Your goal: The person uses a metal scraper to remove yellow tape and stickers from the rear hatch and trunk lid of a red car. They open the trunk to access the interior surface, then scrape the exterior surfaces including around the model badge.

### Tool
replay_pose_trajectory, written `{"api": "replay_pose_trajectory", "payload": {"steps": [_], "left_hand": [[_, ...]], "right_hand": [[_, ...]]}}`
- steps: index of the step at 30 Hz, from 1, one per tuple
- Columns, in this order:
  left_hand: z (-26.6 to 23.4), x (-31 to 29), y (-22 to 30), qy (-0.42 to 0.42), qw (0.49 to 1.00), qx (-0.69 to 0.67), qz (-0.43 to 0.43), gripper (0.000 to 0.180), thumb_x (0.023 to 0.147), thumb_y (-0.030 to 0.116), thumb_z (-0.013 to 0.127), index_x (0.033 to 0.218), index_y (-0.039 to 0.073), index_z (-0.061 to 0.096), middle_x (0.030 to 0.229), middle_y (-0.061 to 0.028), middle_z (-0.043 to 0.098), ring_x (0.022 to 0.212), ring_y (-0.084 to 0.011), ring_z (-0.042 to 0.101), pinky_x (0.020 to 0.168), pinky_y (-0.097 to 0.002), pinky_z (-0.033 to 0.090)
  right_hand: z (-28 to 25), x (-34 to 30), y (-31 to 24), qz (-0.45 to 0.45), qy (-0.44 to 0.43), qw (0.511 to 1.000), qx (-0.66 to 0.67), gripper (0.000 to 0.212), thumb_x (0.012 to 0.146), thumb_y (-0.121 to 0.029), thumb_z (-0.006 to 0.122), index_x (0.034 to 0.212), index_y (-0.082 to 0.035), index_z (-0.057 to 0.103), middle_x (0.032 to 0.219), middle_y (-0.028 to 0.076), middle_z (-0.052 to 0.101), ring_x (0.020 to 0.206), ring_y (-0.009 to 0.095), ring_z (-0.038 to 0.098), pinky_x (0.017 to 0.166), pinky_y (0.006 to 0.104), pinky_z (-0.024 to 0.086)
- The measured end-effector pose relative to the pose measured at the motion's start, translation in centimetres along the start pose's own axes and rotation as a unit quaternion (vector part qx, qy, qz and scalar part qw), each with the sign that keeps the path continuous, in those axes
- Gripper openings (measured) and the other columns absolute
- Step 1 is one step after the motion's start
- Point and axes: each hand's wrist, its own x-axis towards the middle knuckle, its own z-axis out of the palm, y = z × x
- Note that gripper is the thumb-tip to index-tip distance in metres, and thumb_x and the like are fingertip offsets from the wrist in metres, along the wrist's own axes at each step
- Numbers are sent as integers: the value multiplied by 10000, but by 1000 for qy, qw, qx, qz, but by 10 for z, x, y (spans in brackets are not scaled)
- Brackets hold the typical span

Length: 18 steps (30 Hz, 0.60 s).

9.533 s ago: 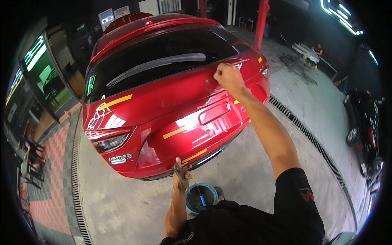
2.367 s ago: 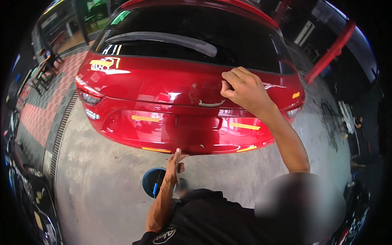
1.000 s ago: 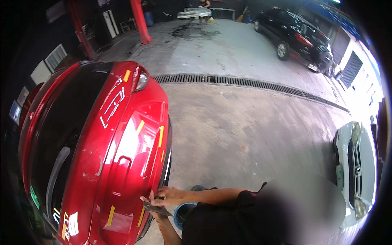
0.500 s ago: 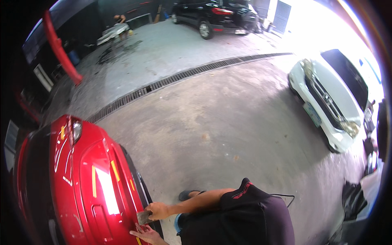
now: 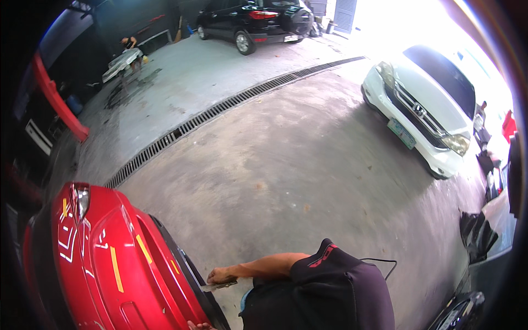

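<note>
A glossy red car fills the lower left, its rear bumper and black lower trim facing me. My right hand reaches from a black sleeve with a red mark to the bumper's lower edge. Its fingers are closed on a small grey flat tool. Only the fingertips of my left hand show at the bottom edge, against the black trim, so its grip cannot be read. A sliver of a blue bucket peeks out beside my black shirt.
A long drain grate crosses the concrete floor. A white car is parked at the right and a black SUV at the back. A person works far off at the left. Black bags lie at the right.
The view has swung right, away from the car's tailgate toward the open floor and parked cars. My right hand came down from the tailgate to the bumper's lower edge.
</note>
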Motion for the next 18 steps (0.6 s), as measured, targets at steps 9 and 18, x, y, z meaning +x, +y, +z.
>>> {"api": "replay_pose_trajectory", "payload": {"steps": [9, 18], "left_hand": [[19, -26, 30, 32, 988, 140, 51, 541, 1107, 653, 571, 1280, 140, 593, 1189, -125, 769, 841, -204, 635, 821, -385, 521], [47, -101, 92, -8, 902, 426, 76, 382, 1102, 377, 703, 1152, 7, 782, 1084, -131, 814, 803, -169, 716, 746, -346, 585]], "right_hand": [[30, 70, -13, -205, -226, 936, 173, 550, 1075, -164, 677, 1596, -124, 506, 1425, 67, 747, 708, 108, 648, 577, 272, 530], [93, 12, -162, -103, -319, 938, 84, 524, 1115, -661, 550, 902, -186, 486, 584, 64, 561, 466, 124, 519, 429, 277, 348]]}}
